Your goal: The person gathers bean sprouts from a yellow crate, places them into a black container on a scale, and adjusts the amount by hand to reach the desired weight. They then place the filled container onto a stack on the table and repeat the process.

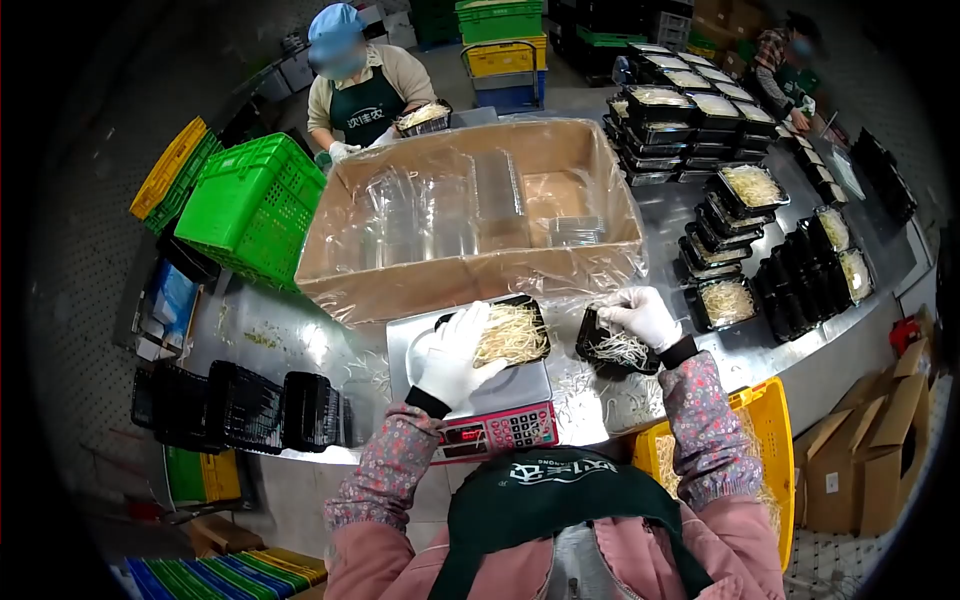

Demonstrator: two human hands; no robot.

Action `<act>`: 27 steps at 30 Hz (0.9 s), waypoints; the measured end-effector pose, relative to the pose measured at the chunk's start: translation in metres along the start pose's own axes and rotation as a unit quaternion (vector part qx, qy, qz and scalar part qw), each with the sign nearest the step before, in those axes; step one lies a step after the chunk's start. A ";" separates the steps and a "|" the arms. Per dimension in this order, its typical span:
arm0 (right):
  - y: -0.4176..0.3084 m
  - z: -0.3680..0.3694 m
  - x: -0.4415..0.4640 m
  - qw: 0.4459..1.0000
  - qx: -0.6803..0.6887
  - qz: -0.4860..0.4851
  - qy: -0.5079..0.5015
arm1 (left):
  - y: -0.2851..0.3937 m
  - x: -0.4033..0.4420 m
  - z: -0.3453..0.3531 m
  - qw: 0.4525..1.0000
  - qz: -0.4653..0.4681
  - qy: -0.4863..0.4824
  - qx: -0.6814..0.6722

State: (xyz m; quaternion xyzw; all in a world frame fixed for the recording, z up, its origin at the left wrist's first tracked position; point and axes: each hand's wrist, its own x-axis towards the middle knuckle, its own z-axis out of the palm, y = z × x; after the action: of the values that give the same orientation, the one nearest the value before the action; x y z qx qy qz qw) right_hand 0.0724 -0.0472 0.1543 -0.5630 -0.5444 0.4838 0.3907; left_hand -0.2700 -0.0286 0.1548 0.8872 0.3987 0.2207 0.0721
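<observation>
A black tray of bean sprouts (513, 335) rests on the flat pan of a digital scale (402, 340) with a pink keypad and red lit digits. White-gloved, my left hand (455, 360) holds this tray along its left side, fingers over the rim and thumb near the lower edge. To the right, a second black tray (588, 335) contains a smaller clump of whitish sprouts (622, 350). My right hand (642, 318), gloved too, is over that tray with its fingertips pinched together. Whatever sits between those fingertips is too small to make out.
An open carton (450, 280) with clear plastic lids stands just ahead. Filled trays (727, 303) are stacked at right; nested black trays (245, 405) lie left. Green crates (235, 195) stand beyond. A yellow crate (780, 450) is by my right arm. Co-workers (365, 100) stand across the table.
</observation>
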 end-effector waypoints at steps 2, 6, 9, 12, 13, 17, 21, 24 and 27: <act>0.039 -0.008 0.004 0.998 0.042 0.036 0.015 | -0.009 -0.007 -0.006 0.998 -0.027 0.058 0.009; 0.068 -0.018 0.000 0.831 -0.548 0.050 -0.080 | -0.059 -0.038 0.007 0.938 -0.269 0.102 -0.196; 0.016 0.024 0.005 0.900 -0.425 -0.088 0.043 | -0.062 -0.035 0.022 0.951 -0.251 0.082 -0.160; -0.018 0.093 0.015 0.886 -0.336 -0.317 0.039 | -0.037 -0.020 0.034 0.987 -0.131 0.072 -0.064; -0.014 0.114 0.020 0.855 -0.356 -0.375 0.031 | -0.030 -0.017 0.037 0.992 -0.102 0.069 -0.039; 0.021 0.126 0.040 0.867 -0.340 -0.364 -0.017 | -0.033 -0.023 0.042 0.993 -0.074 0.082 -0.044; 0.032 0.108 0.039 0.908 -0.246 -0.339 -0.011 | -0.034 -0.025 0.027 0.985 -0.071 0.117 -0.101; 0.008 0.107 0.025 0.931 -0.189 -0.312 0.026 | -0.049 -0.019 0.026 0.970 -0.138 0.111 -0.164; 0.006 0.128 0.024 0.921 -0.209 -0.318 0.080 | -0.034 -0.009 0.022 0.981 -0.161 0.034 -0.104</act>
State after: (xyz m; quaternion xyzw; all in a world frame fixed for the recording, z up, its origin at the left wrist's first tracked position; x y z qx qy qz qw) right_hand -0.0521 -0.0351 0.1163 -0.4660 -0.7503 0.1626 0.4397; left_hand -0.2878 -0.0116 0.1216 0.7911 0.5132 0.2768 0.1847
